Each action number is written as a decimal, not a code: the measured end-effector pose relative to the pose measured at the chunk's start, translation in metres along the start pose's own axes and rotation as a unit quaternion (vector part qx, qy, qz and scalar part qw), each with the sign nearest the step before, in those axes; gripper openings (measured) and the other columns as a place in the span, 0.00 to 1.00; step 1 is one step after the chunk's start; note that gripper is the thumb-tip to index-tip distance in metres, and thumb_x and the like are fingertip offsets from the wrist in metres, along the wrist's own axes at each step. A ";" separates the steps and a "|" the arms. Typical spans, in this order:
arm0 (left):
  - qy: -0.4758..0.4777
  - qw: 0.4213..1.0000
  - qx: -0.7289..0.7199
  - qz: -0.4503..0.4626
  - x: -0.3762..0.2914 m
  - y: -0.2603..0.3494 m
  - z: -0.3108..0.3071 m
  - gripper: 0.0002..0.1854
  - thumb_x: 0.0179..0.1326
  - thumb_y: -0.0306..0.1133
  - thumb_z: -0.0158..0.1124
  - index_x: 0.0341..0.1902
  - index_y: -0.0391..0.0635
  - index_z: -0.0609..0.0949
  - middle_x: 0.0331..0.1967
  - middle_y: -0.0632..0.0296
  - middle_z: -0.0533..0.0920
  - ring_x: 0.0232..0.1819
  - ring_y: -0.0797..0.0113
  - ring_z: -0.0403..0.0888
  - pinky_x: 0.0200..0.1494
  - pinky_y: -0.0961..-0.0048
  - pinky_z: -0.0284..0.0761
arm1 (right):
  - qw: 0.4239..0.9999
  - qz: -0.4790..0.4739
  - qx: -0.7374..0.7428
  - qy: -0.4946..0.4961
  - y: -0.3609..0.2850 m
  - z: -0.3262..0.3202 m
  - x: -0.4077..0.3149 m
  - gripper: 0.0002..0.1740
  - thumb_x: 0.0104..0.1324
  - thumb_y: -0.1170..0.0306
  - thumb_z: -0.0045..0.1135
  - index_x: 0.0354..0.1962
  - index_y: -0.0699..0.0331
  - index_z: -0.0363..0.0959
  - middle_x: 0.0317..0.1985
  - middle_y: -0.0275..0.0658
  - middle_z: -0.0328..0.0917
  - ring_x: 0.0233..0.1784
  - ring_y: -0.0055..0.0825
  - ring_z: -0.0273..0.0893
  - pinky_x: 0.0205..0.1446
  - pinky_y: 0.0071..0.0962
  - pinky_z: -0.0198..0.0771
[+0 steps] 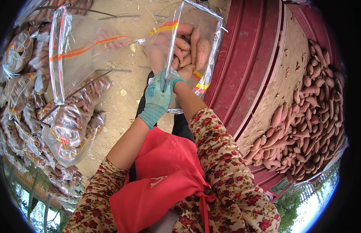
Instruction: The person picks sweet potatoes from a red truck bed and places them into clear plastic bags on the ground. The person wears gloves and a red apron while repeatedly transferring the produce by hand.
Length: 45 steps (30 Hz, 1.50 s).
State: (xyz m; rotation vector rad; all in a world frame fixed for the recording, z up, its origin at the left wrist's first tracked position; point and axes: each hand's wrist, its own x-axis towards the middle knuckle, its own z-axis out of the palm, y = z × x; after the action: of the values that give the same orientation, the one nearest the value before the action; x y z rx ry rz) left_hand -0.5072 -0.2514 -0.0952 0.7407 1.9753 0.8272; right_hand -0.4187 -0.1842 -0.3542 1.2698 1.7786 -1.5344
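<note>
A clear plastic bag (211, 55) with red and yellow stripes hangs before me, its mouth spread wide around several pink-skinned sweet potatoes (195, 46). My left hand (160, 91), in a light green knit glove, grips the near part of the bag's rim. Right beside it, my right hand (175, 78), gloved too, is at the same rim; its fingers are mostly hidden behind the plastic and the left hand. To the left, an empty clear bag (81, 49) with an orange stripe stands stretched on a metal rod frame (78, 88).
Filled bags of sweet potatoes (71, 122) crowd the sandy ground at the left. A dark red ribbed metal panel (241, 52) runs close on the right. Beyond it lies a large heap of loose sweet potatoes (311, 125).
</note>
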 end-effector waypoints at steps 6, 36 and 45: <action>0.007 0.995 0.060 0.085 0.000 -0.010 -0.016 0.30 0.67 0.39 0.63 0.70 0.42 0.70 0.51 0.46 0.80 0.47 0.54 0.81 0.53 0.60 0.76 | 0.997 0.001 -0.076 -0.005 -0.064 -0.023 -0.041 0.29 0.69 0.54 0.49 0.60 0.64 0.67 0.50 0.54 0.77 0.54 0.47 0.75 0.56 0.42 0.73; -0.329 0.923 -0.044 0.196 -0.127 0.190 0.145 0.21 0.70 0.25 0.55 0.66 0.40 0.74 0.61 0.54 0.77 0.60 0.64 0.79 0.64 0.68 0.74 | 0.713 0.048 0.184 0.675 0.332 -0.267 -0.590 0.72 0.42 0.58 0.79 0.77 0.61 0.38 0.72 0.56 0.58 0.71 0.43 0.64 0.71 0.34 0.63; -0.433 0.851 -0.293 -0.049 -0.129 0.201 0.130 0.40 0.69 0.40 0.64 0.78 0.46 0.55 0.66 0.58 0.68 0.67 0.66 0.68 0.69 0.66 0.68 | 0.885 -0.115 0.221 0.393 0.053 -0.207 -0.524 0.75 0.40 0.58 0.83 0.76 0.66 0.39 0.77 0.50 0.49 0.78 0.39 0.54 0.78 0.37 0.55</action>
State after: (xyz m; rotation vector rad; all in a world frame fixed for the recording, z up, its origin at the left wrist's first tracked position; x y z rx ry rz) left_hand -0.2970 -0.1904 0.0666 0.4979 0.8696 0.7785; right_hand -0.0861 -0.1690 0.1032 2.2164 2.1750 -1.7678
